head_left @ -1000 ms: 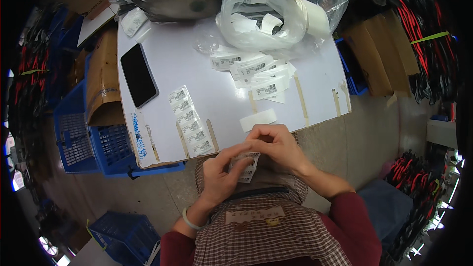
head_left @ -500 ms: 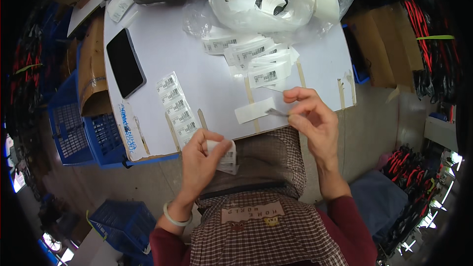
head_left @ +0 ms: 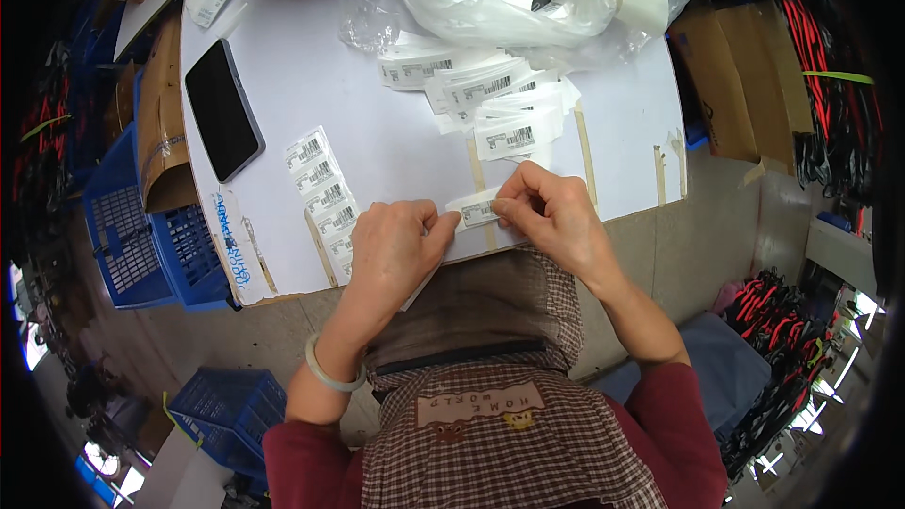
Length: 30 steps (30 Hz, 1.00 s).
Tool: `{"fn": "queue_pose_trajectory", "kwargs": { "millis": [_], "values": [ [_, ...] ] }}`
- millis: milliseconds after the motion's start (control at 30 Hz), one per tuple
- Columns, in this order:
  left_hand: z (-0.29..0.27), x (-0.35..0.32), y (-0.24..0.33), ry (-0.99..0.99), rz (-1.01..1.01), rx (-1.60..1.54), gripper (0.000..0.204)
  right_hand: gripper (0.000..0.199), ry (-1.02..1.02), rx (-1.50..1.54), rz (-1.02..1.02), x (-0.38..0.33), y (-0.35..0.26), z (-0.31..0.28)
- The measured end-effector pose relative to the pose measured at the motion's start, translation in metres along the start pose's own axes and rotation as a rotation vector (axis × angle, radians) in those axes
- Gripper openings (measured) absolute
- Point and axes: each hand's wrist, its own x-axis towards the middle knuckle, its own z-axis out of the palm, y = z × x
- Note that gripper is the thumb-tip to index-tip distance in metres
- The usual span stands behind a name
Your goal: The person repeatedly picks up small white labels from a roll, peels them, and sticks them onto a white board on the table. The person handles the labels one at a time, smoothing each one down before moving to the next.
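Note:
My right hand (head_left: 556, 221) pinches the right end of a small barcode label (head_left: 478, 212), which lies over a white paper tag (head_left: 461, 200) near the table's front edge. My left hand (head_left: 391, 240) is closed, its thumb tip beside the label's left end. Under that palm a pale edge of the barcode label strip (head_left: 322, 184) sticks out; its other part lies flat on the table to the left. The fingers hide most of what the left hand grips. Ahead of the right hand sits a fanned pile of labelled white tags (head_left: 509, 132).
A clear plastic bag (head_left: 415, 0) with white tags stands at the back of the white table (head_left: 283, 66). A black phone (head_left: 224, 111) lies on the left. Blue crates (head_left: 193, 254) and a cardboard box (head_left: 165, 132) flank the left edge; another box (head_left: 745, 85) is on the right.
My right hand has brought the small label down onto the white tag. My left hand has moved up and right from over my lap to the table edge beside it.

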Motion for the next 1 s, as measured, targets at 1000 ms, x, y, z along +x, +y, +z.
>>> {"fn": "queue_pose_trajectory", "kwargs": {
  "millis": [1000],
  "values": [
    [-0.022,0.068,0.033,-0.163,0.057,-0.068,0.026,0.026,0.329,-0.514,-0.258,0.032,-0.013,-0.032]
  ]
}}
